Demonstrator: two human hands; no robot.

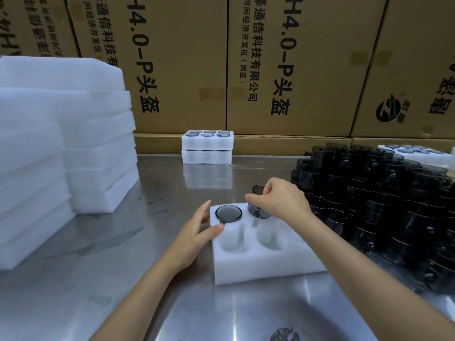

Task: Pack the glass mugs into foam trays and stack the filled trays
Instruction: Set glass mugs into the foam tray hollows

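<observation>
A white foam tray (pixel 261 267) lies on the steel table in front of me. One smoky glass mug (pixel 228 213) sits in its far left pocket. My right hand (pixel 278 200) grips a second dark glass mug (pixel 257 210) and holds it tilted over the far middle pocket. My left hand (pixel 197 232) rests against the tray's left edge, fingers spread, thumb on the foam near the seated mug. Two near pockets show empty; my right arm hides the tray's right side.
A pile of dark glass mugs (pixel 374 205) fills the table's right side. Two filled trays (pixel 207 146) are stacked at the back against cardboard boxes (pixel 187 70). Tall stacks of foam trays (pixel 61 143) stand on the left. Another tray (pixel 416 151) lies far right.
</observation>
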